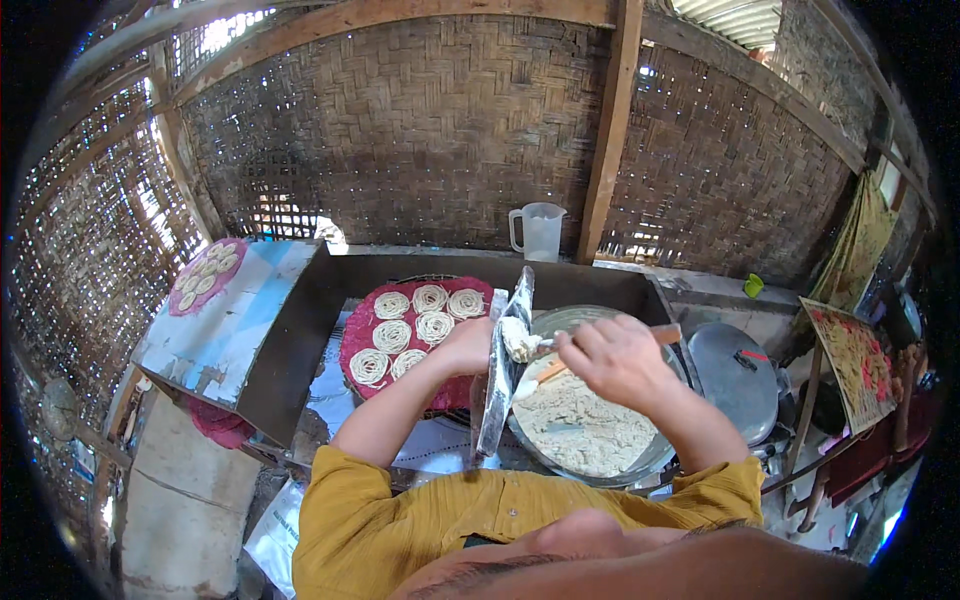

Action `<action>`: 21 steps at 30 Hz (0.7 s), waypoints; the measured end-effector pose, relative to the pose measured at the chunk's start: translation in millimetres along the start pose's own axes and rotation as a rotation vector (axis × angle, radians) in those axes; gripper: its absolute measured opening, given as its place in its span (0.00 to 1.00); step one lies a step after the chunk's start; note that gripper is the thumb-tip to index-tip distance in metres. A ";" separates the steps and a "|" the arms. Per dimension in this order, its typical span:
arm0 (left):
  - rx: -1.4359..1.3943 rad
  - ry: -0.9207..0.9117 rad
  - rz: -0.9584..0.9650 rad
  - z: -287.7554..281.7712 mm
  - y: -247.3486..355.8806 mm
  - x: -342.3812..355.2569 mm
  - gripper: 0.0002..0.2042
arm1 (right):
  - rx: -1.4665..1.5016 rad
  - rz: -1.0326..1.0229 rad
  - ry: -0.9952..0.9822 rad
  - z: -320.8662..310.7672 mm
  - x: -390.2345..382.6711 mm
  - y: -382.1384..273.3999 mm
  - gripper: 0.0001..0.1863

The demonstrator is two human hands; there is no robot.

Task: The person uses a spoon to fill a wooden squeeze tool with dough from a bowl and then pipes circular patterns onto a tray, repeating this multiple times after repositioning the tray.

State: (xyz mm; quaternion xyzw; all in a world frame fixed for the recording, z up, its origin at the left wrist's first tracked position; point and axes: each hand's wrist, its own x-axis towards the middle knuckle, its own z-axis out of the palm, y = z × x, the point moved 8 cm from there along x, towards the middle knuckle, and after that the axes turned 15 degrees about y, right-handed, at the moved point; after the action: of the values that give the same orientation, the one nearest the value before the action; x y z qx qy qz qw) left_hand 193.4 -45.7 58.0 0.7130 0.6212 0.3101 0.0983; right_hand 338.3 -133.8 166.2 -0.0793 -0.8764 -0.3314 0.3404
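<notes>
Head view: we see left hand (468, 345) gripping the press (505, 365) upright beside the bowl (640, 455); right hand (612, 358) clenches a spatula (600, 345), loading dough (520, 340). Next probably needs packing dough in firmly.

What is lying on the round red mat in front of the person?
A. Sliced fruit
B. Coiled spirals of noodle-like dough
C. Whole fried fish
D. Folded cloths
B: the red mat carries several pale coiled spirals of dough laid in rows. Beside it the left hand steadies a long metal press, while the right hand works over a bowl of crumbly dough.
</notes>
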 end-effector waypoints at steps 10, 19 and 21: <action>-0.284 0.108 0.103 -29.2 3.5 12.6 0.19 | 0.117 0.855 0.422 -73.8 -80.4 79.0 0.12; -0.413 0.116 0.043 -26.3 21.5 19.4 0.17 | 1.056 1.537 0.428 73.3 -167.5 10.0 0.09; -0.493 0.120 0.009 -14.9 0.6 31.2 0.16 | 0.890 1.518 0.492 62.0 -186.7 26.1 0.08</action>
State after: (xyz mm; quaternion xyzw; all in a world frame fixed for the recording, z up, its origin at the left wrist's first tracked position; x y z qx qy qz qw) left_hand 186.6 -19.9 80.1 0.6504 0.5285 0.4943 0.2309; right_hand 455.2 -58.3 24.7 -0.4230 -0.5386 0.3425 0.6432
